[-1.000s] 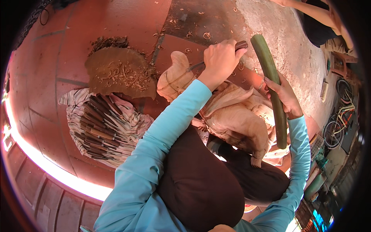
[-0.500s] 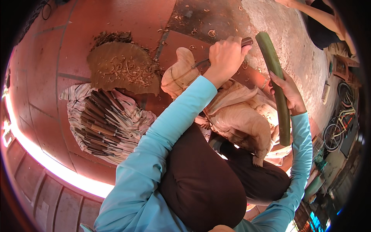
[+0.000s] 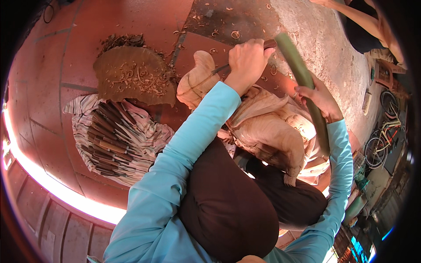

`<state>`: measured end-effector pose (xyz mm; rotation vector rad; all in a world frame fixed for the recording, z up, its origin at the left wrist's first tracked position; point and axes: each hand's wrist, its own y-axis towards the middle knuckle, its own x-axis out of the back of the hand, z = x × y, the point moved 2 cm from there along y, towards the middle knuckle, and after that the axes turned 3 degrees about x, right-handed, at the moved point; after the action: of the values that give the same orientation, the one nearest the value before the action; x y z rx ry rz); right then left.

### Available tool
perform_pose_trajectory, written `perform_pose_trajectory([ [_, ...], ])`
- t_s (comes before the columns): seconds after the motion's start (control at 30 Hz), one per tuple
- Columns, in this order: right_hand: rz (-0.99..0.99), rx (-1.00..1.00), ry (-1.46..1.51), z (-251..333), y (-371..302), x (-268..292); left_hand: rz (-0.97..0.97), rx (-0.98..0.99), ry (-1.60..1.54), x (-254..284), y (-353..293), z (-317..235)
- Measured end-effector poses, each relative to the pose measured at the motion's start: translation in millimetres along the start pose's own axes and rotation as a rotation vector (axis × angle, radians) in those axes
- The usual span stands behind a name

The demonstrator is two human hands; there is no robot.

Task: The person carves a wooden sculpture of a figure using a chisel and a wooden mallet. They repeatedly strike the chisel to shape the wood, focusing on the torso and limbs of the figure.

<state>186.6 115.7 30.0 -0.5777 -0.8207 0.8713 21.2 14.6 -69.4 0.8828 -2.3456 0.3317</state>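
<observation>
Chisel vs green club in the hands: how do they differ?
Colour: the chisel shows a brown handle and dark shank; the green club is green along its length.
Shape: the chisel narrows to a thin shank; the green club is a thick rod.
Holder: the left hand grips the chisel, the right hand the green club.
Shared: both are long and hand-held.

Blown-out white light curves along the lower left of the frame, and glare bleaches the right side of the carving [image 3: 267, 131]; the lower right is dimmer. Blur softens the club [image 3: 300, 70]. Fisheye bending and black corners edge the view.
</observation>
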Motion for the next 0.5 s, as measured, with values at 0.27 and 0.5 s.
perform_pose_trajectory([
  [0.27,0.08,0.034,-0.005,-2,1,1,0.027,0.006,0.041,9,-2,-4],
  [0.5,-0.081,0.009,0.123,0,-6,0,-0.041,-0.134,0.046,-1,-6,-5],
])
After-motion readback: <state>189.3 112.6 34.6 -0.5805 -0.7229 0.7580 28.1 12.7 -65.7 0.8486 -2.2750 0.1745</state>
